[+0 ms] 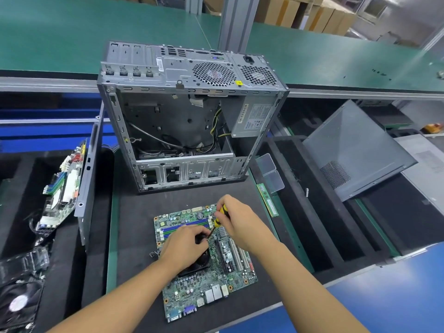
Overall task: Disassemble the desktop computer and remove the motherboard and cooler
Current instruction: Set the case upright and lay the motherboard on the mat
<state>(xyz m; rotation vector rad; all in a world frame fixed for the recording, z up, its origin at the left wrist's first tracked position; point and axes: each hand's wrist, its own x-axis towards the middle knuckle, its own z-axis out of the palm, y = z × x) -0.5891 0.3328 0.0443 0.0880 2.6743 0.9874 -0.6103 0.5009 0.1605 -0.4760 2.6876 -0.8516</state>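
The green motherboard lies flat on the black mat in front of me, outside the case. A black cooler sits on it, mostly hidden under my left hand, which rests on top and grips it. My right hand is shut on a yellow-and-black screwdriver, with the tip down at the cooler's upper right corner. The open grey computer case stands behind the board, with loose cables and the power supply still inside.
Another motherboard leans in the foam tray at left, beside a grey panel. A fan lies at the lower left. The case side panel rests at right. RAM sticks and clear plastic boxes lie right of the mat.
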